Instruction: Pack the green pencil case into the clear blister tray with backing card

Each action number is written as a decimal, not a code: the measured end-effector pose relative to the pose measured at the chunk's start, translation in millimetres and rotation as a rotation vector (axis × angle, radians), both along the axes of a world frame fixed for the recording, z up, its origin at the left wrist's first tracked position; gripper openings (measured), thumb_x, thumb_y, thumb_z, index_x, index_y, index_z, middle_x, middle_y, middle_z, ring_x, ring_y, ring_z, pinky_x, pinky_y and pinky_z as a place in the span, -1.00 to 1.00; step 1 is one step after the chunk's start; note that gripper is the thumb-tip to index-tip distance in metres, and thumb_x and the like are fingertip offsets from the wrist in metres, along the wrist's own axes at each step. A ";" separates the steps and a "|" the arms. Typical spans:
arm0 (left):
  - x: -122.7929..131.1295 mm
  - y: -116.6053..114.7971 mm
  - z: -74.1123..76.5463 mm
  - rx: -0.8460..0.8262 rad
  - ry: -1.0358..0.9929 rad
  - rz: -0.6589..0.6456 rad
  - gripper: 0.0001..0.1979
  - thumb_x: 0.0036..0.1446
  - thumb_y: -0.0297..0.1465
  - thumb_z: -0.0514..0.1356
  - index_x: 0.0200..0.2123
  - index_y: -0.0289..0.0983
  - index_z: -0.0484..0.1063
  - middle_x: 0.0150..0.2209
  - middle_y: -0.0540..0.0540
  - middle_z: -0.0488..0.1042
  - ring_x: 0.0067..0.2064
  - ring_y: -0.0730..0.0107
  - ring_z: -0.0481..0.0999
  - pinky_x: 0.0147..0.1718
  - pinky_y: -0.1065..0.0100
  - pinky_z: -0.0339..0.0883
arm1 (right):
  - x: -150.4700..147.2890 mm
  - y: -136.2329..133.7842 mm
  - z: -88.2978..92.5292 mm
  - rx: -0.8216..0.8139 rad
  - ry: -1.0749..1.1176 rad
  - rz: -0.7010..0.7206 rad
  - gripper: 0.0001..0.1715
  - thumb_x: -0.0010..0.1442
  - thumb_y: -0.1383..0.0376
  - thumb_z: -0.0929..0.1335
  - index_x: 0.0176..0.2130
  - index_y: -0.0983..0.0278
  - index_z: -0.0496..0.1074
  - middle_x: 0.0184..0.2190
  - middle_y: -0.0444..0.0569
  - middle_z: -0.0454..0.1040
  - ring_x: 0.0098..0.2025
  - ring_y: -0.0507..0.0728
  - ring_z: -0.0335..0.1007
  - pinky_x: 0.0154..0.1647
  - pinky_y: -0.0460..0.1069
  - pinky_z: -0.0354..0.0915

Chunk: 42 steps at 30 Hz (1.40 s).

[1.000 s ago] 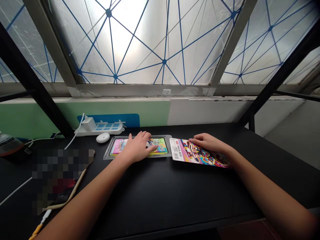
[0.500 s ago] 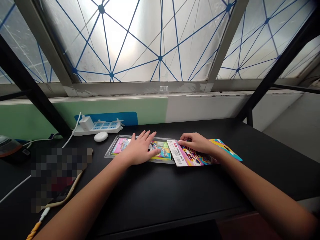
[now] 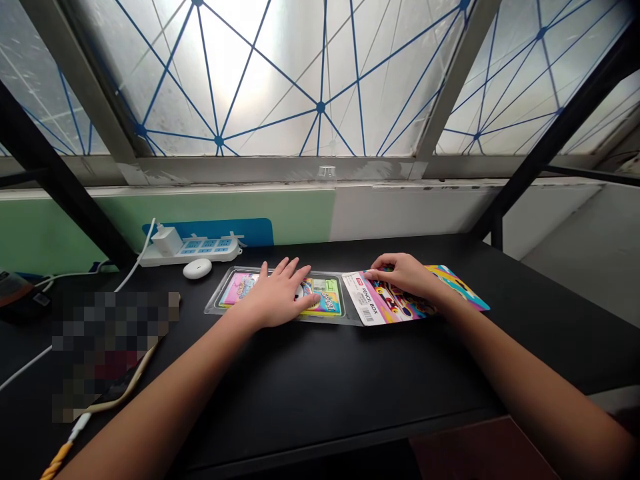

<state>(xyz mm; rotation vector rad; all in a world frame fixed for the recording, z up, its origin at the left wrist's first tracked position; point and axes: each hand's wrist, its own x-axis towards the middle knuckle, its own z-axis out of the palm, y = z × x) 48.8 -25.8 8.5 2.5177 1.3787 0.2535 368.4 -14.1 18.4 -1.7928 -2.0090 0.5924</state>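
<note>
fingers point(image 3: 299, 274) of left hand point(image 3: 277, 298) splayed wide, empty, over clear tray point(image 3: 351, 313); right hand point(image 3: 406, 275) half-curled on printed card point(image 3: 393, 300), grip unclear

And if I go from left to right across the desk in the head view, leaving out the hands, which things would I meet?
Dark container, white charger, white oval case, clear plastic tray, PENCIL BOX card.

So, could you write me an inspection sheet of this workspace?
Surface: black tabletop.
Job's things: clear plastic tray around a brightly printed flat item; PENCIL BOX card at the tray's right end.
Clutter: white oval case, pixelated object.
Grip: left hand spread over the flat item; right hand curled on the card, pinch unclear.
Cables: white cable at the charger; yellow-wrapped cable, lower left.
Surroundings: blue-lined frosted window, green-and-white wall.
</note>
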 end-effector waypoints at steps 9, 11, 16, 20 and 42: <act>13.5 -8.1 -1.0 0.013 -0.011 0.050 -0.19 0.23 0.17 -0.08 0.39 -0.17 0.05 0.46 -0.21 -0.22 0.46 -0.11 -0.26 0.29 -0.30 -0.34 | -15.7 -7.0 -7.8 0.103 -0.041 0.002 -0.49 0.11 -0.19 0.36 -0.33 0.18 0.54 -0.26 -0.03 0.58 -0.20 0.22 0.46 -0.22 0.03 0.27; 19.3 -12.9 0.4 0.010 -0.079 0.052 -0.22 0.24 0.13 -0.04 0.39 -0.16 0.04 0.47 -0.20 -0.23 0.46 -0.07 -0.27 0.31 -0.27 -0.33 | -26.5 -9.1 -11.7 0.086 -0.042 0.048 -0.49 0.17 -0.17 0.32 -0.33 0.18 0.53 -0.24 -0.02 0.56 -0.20 0.21 0.45 -0.21 0.03 0.27; 34.2 -28.8 8.4 -0.139 -0.524 0.045 -0.36 0.29 0.10 -0.05 0.32 -0.07 0.17 0.46 -0.10 -0.11 0.45 0.03 -0.10 0.34 -0.05 -0.12 | -43.6 -14.4 -13.7 0.104 -0.058 0.091 -0.51 0.22 -0.14 0.29 -0.33 0.18 0.51 -0.22 0.00 0.52 -0.21 0.19 0.44 -0.21 0.03 0.27; 36.8 -25.4 11.1 -0.243 -0.948 0.040 -0.53 0.34 0.01 -0.04 0.09 -0.11 0.41 0.34 -0.08 0.23 0.36 0.09 0.18 0.26 0.11 0.11 | -38.0 -15.4 -9.5 0.046 -0.034 0.085 -0.52 0.20 -0.15 0.31 -0.34 0.18 0.51 -0.21 -0.01 0.54 -0.20 0.20 0.44 -0.20 0.03 0.28; -2.5 27.7 -9.8 -0.364 -1.526 0.334 -0.33 0.21 0.22 -0.19 -0.24 -0.21 0.41 -0.05 -0.20 0.59 0.01 0.15 0.55 -0.11 0.20 0.42 | -87.6 4.9 19.3 -0.018 -0.262 0.384 -0.30 0.07 -0.24 0.37 -0.01 0.17 0.51 0.01 0.11 0.51 0.08 0.37 0.37 0.11 0.20 0.20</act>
